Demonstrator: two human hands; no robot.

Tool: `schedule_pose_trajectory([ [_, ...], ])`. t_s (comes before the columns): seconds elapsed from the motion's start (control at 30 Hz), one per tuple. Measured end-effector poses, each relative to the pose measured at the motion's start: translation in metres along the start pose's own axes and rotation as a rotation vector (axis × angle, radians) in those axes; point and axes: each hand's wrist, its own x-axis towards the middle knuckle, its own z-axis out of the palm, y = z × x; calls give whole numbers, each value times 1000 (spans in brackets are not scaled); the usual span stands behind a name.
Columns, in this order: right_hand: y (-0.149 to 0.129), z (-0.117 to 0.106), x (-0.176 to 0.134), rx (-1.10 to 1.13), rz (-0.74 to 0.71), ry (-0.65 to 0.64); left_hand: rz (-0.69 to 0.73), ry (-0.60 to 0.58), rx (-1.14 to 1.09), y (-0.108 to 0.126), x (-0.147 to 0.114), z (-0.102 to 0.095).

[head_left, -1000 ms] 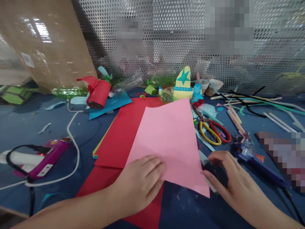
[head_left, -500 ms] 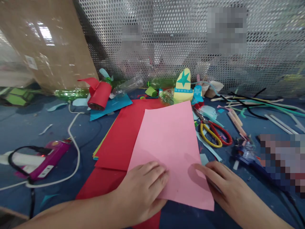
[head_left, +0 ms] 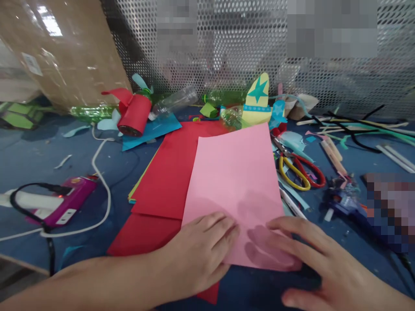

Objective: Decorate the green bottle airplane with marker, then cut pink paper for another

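A sheet of pink paper lies on top of red paper sheets. My left hand rests over its lower left part, fingers side by side and lying on the sheet. Over the lower right corner is my right hand, fingers spread and fingertips at the paper, with the thumb apart. A slim white pen-like stick lies along the right edge of the sheet, partly hidden by that hand. Scissors with one yellow and one red handle are just beyond.
A blue glue gun lies at right, near pipe cleaners. A purple power strip with cords is at left. A red-wrapped bottle, a yellow paper shape with a star and a perforated metal panel stand behind.
My right hand has spread its fingers and reaches farther over the pink sheet's corner. The white stick shows more clearly beside the sheet. My left hand stays on the paper; the view has shifted slightly.
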Motion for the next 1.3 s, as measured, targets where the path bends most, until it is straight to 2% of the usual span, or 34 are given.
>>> schedule_pose_trajectory([
  [0.1, -6, 4, 1, 76, 13, -71, 64, -40, 60, 1, -1, -6],
  [0.2, -5, 2, 5, 103, 47, -46, 59, -88, 93, -4, -6, -15],
  [0.27, -4, -1, 8, 87, 44, -1, -31, -80, 48, -11, -11, -21],
  [0.33, -4, -2, 10, 69, 61, 53, -136, -20, -64, -20, -15, -25],
  [0.4, -4, -1, 12, 55, 122, 79, -249, 18, -197, -29, -18, -27],
  [0.5, -4, 3, 14, 1, 263, 92, -429, 14, -350, -39, -20, -26],
  [0.6, -3, 5, 18, -75, 343, 127, -580, -1, -385, -43, -20, -23],
  [0.7, -1, 7, 23, -130, 362, 152, -661, -2, -366, -42, -20, -19],
  [0.87, 1, 8, 27, -187, 428, 168, -657, 25, -338, -38, -23, -15],
  [1.07, 0, 6, 26, -122, 498, 175, -609, 48, -307, -38, -22, -14],
  [1.3, 3, 9, 23, -248, 410, 162, -611, 83, -283, -36, -23, -12],
])
